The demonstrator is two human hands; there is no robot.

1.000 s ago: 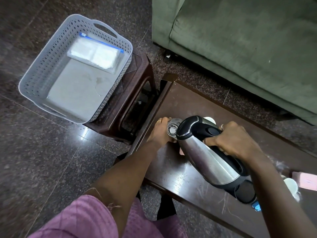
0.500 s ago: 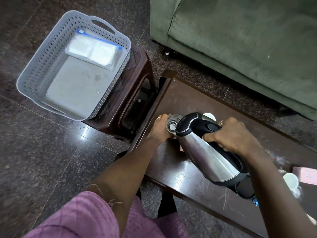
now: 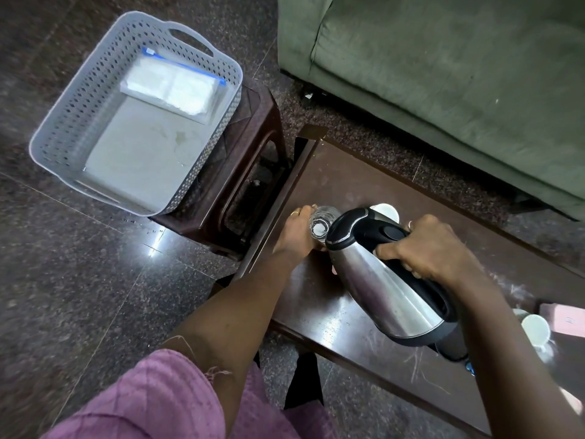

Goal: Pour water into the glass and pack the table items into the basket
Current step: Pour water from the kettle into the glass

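Observation:
A clear glass (image 3: pixel 320 226) stands near the left end of the dark wooden table (image 3: pixel 342 172), and my left hand (image 3: pixel 296 234) is wrapped around it. My right hand (image 3: pixel 432 251) grips the black handle of a steel kettle (image 3: pixel 383 280), which is tilted with its spout over the glass. A grey perforated basket (image 3: pixel 79 99) sits on a brown stool to the left, with a zip bag (image 3: pixel 172 87) of white material inside. A white cup (image 3: pixel 387 210) peeks out behind the kettle lid.
The brown plastic stool (image 3: pixel 250 160) stands tight against the table's left end. A green sofa (image 3: pixel 443 74) runs behind the table. At the table's right end lie another white cup (image 3: pixel 535 326) and a pink box (image 3: pixel 566 318). Dark polished floor lies all around.
The kettle has tipped slightly further over the glass. My left hand has stayed on the glass. The view has shifted a little.

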